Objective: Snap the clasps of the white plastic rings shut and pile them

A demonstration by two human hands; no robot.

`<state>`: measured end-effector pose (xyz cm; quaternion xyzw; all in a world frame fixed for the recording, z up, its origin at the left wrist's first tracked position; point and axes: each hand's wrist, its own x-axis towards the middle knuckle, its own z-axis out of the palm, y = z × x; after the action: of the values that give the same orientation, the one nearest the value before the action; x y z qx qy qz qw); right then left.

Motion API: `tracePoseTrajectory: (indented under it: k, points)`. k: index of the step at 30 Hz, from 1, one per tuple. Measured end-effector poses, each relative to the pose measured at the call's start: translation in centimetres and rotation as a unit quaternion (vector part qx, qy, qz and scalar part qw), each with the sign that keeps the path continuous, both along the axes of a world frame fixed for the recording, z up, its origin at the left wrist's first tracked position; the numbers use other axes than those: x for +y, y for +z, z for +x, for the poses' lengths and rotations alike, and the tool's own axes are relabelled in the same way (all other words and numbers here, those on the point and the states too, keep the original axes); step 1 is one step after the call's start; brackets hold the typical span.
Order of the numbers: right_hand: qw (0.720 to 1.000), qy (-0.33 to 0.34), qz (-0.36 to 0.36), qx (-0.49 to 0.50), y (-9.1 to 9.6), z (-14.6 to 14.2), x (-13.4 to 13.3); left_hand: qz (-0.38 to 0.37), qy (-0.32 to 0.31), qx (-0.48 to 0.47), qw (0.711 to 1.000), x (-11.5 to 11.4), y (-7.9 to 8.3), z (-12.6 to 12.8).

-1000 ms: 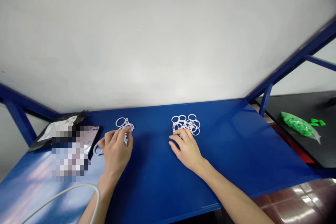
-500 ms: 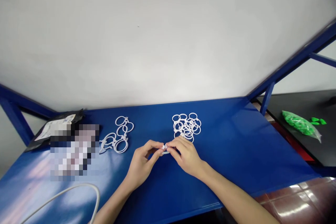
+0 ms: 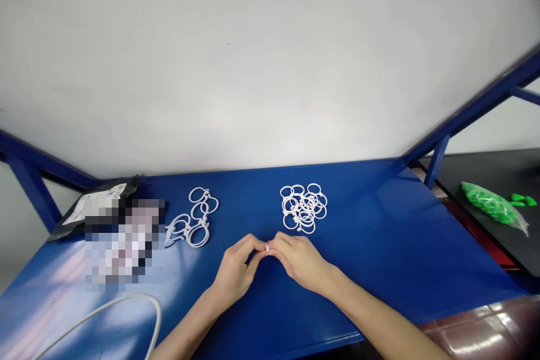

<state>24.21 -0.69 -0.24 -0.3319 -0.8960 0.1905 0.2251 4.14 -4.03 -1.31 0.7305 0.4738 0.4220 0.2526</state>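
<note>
My left hand [image 3: 240, 263] and my right hand [image 3: 299, 259] meet above the blue table, fingertips pinched together. Between them is a small white plastic ring [image 3: 267, 248]; only its knobbed clasp shows, the rest being hidden by fingers. Just beyond my right hand lies a pile of similar white rings [image 3: 304, 215], overlapping one another. A second, looser group of white rings [image 3: 197, 233] rests to the left of my left hand, each ring having a small knob or clasp.
The blue table [image 3: 379, 225] backs onto a pale wall [image 3: 261, 67]. At left are a black package [image 3: 122, 194] and a blurred-out item [image 3: 130, 236], with a white cable [image 3: 147, 298] in front. On a black surface at right lies a bag of green pieces [image 3: 491, 202].
My fingertips have drawn closer together, and the two white ends that showed between them now appear as one joined clasp. The view has shifted slightly.
</note>
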Motion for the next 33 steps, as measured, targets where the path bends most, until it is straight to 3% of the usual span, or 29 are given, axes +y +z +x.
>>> tracePoseTrajectory:
  k: [4, 7, 9, 11, 14, 16, 18, 22, 26, 29, 33]
  points:
    - [0.999, -0.012, 0.033, 0.006, -0.4, -0.2, 0.1, 0.045, -0.014, 0.045, 0.998, 0.6, 0.1, -0.3]
    - [0.996, -0.040, 0.076, 0.039, -0.2, -0.2, 0.4, 0.096, -0.024, 0.129, 0.987, 1.4, 0.8, -1.2]
    - [0.991, -0.065, 0.111, 0.041, 0.2, 0.0, 0.9, 0.133, 0.041, 0.209, 0.968, 2.0, 1.2, -2.4]
    - [0.985, -0.099, 0.140, 0.033, 0.6, 0.5, 1.5, 0.129, 0.178, 0.283, 0.934, 2.3, 1.4, -3.9]
    - [0.974, -0.158, 0.159, 0.022, 0.8, 1.3, 2.4, 0.033, 0.332, 0.400, 0.853, 2.2, 1.7, -5.8]
    - [0.969, -0.187, 0.162, 0.006, 0.7, 1.7, 2.8, -0.035, 0.350, 0.460, 0.815, 2.1, 1.9, -6.6]
    - [0.967, -0.200, 0.157, -0.013, 0.5, 1.9, 3.0, -0.072, 0.333, 0.491, 0.802, 1.9, 2.0, -7.0]
    - [0.971, -0.196, 0.138, -0.013, 0.4, 1.8, 3.0, -0.063, 0.303, 0.493, 0.813, 1.9, 1.7, -7.2]
    - [0.971, -0.192, 0.143, 0.022, 0.5, 1.6, 2.7, -0.009, 0.315, 0.454, 0.833, 2.1, 1.3, -7.4]
    - [0.974, -0.175, 0.138, 0.038, 0.6, 1.2, 2.3, 0.064, 0.291, 0.359, 0.884, 2.2, 1.3, -6.9]
    - [0.984, -0.123, 0.113, 0.060, 0.9, 0.5, 1.5, 0.075, 0.148, 0.185, 0.969, 1.7, 1.7, -4.8]
